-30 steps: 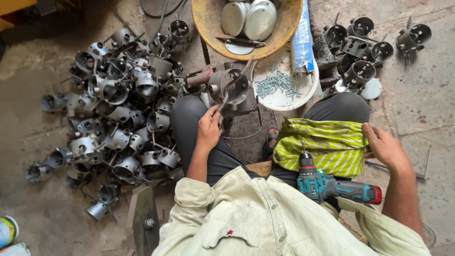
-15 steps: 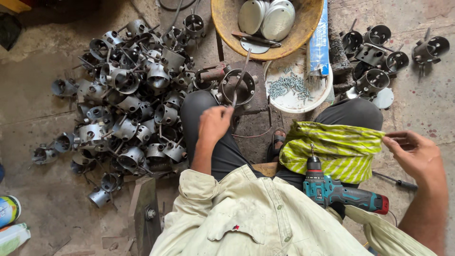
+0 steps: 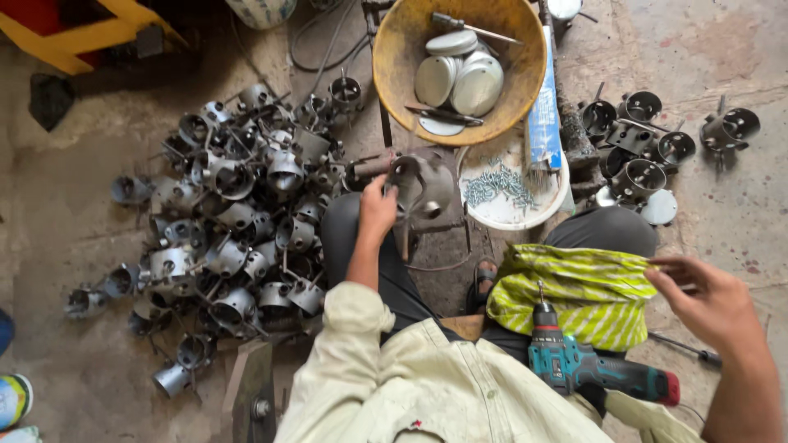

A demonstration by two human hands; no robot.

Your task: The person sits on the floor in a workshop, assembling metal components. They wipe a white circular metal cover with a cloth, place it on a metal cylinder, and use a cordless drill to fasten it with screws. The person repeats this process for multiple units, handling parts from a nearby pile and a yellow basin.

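At lower centre a teal cordless drill [image 3: 593, 367] is laid by a yellow-green striped cloth [image 3: 587, 291]; the right hand [image 3: 710, 303] is held open just off the cloth's right edge. Mid-frame, the left hand [image 3: 377, 206] is closed on a grey metal cup fitting [image 3: 419, 184], wedged between the fittings pile [image 3: 238, 221] and a white screw dish [image 3: 509, 190], below the yellow basin [image 3: 402, 49].

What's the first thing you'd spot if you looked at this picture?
A big heap of grey metal cups sprawls over the floor on the left. At the top sits a yellow bowl holding round metal lids, with a white dish of screws just below it. The left hand holds a metal part in the middle, and a teal drill lies beside a yellow-green striped cloth near the right hand.
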